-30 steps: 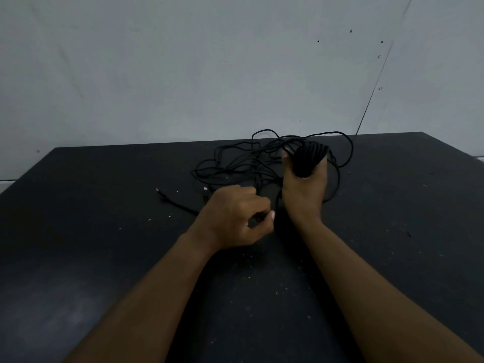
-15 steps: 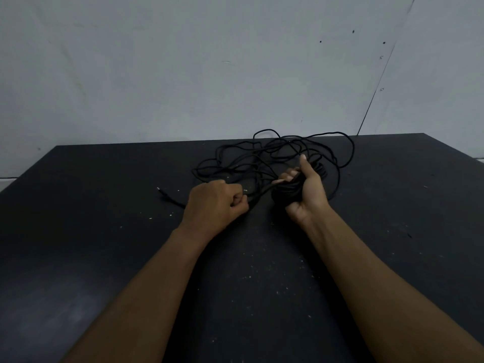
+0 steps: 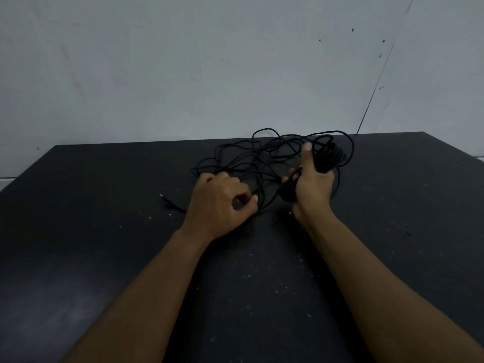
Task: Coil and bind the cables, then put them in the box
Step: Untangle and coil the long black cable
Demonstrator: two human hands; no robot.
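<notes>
Here, right hand [image 3: 311, 191] clasps a wound bundle [image 3: 327, 158]; left hand [image 3: 217, 205] pinches the loose cable [image 3: 251, 161] feeding it: thin, probably light, limp, snag-prone.

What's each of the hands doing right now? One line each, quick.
Left hand: closed, pinching a strand of the loose cable.
Right hand: closed around the coiled bundle of cable, thumb up.
</notes>
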